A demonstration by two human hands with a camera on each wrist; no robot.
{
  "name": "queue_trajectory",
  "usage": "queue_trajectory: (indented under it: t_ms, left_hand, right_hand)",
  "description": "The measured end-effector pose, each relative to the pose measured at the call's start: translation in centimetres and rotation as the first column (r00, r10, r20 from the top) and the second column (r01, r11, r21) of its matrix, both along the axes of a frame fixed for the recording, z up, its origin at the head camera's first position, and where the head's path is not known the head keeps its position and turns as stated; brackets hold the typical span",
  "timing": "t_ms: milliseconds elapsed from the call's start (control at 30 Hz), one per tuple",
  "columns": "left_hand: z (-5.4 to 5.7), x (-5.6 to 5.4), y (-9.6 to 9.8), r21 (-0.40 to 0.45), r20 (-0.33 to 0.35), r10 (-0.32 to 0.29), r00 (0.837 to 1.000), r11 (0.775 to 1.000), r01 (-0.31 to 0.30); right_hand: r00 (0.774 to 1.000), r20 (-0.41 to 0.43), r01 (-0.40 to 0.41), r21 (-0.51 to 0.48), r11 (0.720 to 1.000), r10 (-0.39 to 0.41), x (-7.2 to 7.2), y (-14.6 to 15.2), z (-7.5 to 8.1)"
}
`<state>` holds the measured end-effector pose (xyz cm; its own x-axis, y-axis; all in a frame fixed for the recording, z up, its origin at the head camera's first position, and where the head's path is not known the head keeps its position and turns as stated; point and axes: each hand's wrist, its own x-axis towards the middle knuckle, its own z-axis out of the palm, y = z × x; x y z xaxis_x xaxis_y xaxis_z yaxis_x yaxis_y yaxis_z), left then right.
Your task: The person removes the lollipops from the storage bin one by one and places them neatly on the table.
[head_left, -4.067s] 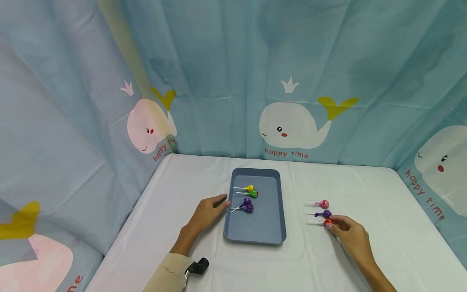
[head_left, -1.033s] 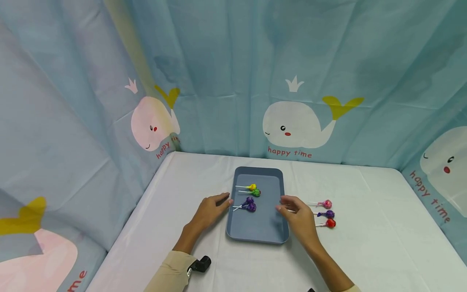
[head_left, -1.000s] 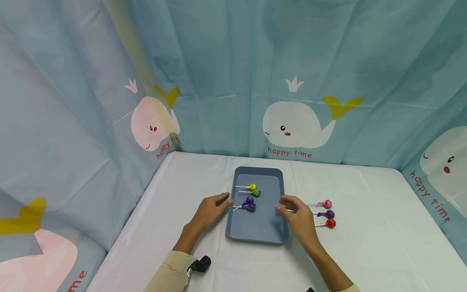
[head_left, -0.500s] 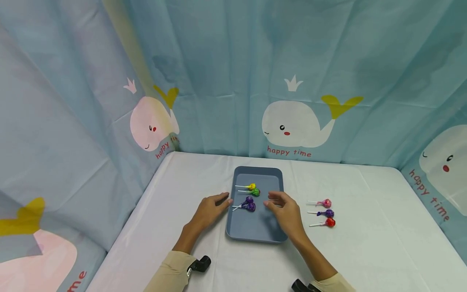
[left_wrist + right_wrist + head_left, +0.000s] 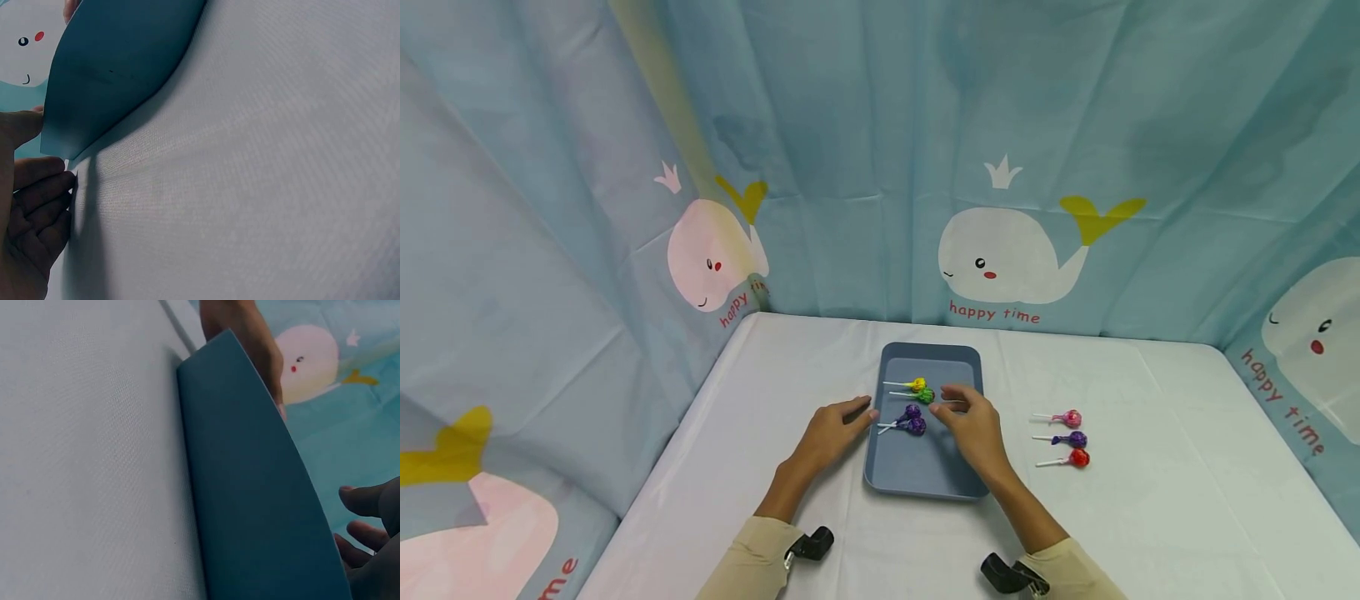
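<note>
A blue-grey tray lies on the white-covered table. In it are a yellow lollipop, a green lollipop and two purple lollipops with crossed sticks, all with heads to the right. My left hand rests at the tray's left rim, its thumb touching the edge and the other fingers loose beside it. Over the tray's right half hovers my right hand, thumb and fingers apart, its fingertips close to the green lollipop's head. The right wrist view shows nothing between its fingers.
On the table right of the tray, a pink lollipop, another purple lollipop and a red lollipop lie in a column, sticks pointing left. A blue curtain with printed whales hangs behind the table.
My right hand has left the red lollipop and moved left over the tray, up to the green lollipop. My left hand has kept its place, and all lollipops lie as before.
</note>
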<state>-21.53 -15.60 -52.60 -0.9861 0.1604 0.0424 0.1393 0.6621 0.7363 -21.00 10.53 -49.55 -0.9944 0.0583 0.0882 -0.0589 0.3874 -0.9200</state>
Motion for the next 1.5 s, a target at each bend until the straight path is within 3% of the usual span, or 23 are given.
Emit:
queue_trajectory:
  t_ms: [767,1200,1500]
  left_hand:
    - [-0.1,-0.1,-0.1,0.018,0.006,0.011,1.0,1.0,-0.011]
    - [-0.2,0.0,0.0,0.013,0.005,0.005,1.0,1.0,-0.005]
    - [0.1,0.1,0.1,0.011,-0.005,0.011,1.0,1.0,-0.01]
  right_hand:
    - [1.0,0.02,0.019,0.019,1.0,-0.019,-2.3,-1.3,-1.4]
    - [0.999,0.033,0.015,0.095,0.995,-0.018,-3.2,-1.5,-2.0]
    - [1.0,-0.011,0.006,0.139,0.99,-0.004,-3.8,-1.6,-2.4]
